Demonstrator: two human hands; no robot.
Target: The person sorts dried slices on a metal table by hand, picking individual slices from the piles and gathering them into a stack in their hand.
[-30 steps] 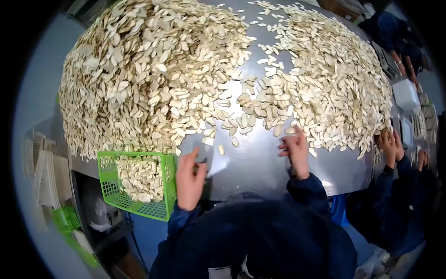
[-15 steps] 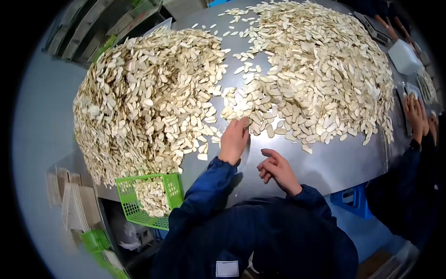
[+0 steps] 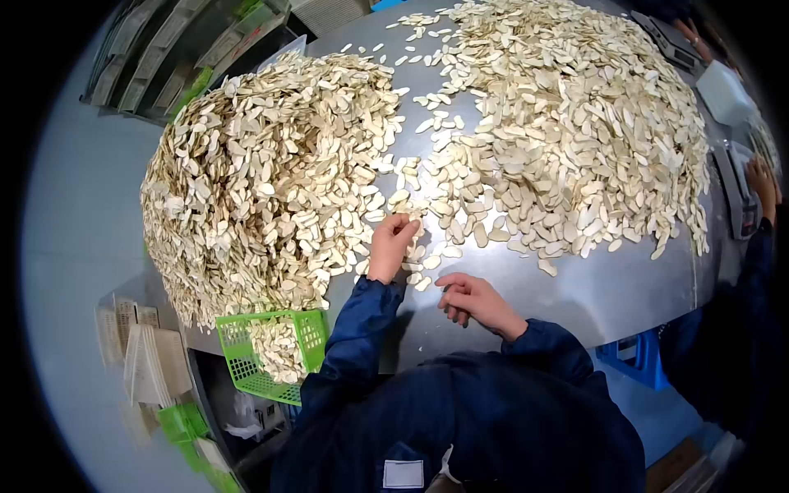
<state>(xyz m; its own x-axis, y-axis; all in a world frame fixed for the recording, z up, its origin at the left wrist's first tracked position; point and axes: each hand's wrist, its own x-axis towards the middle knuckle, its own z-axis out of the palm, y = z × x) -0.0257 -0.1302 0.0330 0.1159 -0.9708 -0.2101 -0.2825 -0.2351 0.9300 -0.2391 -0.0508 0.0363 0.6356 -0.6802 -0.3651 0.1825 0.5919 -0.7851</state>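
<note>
Pale, flat, oval dried slices form a left pile and a larger right pile on a metal table. My left hand is over the gap between them, at the left pile's edge. Its thumb and fingertips are pinched together; whatever is between them is too small to make out. Several loose slices lie just right of this hand. My right hand hovers over bare metal, with its index finger stretched out and the other fingers loosely bent. I see nothing held in it.
A green plastic basket with slices inside sits at the table's front left edge. Another person's hand is at the far right by a scale. A white container and a blue stool are also right.
My left hand has shifted left and slightly down, and its fingers have drawn into a pinch. Loose slices now lie on the metal between my hands. My right hand has moved a little left.
</note>
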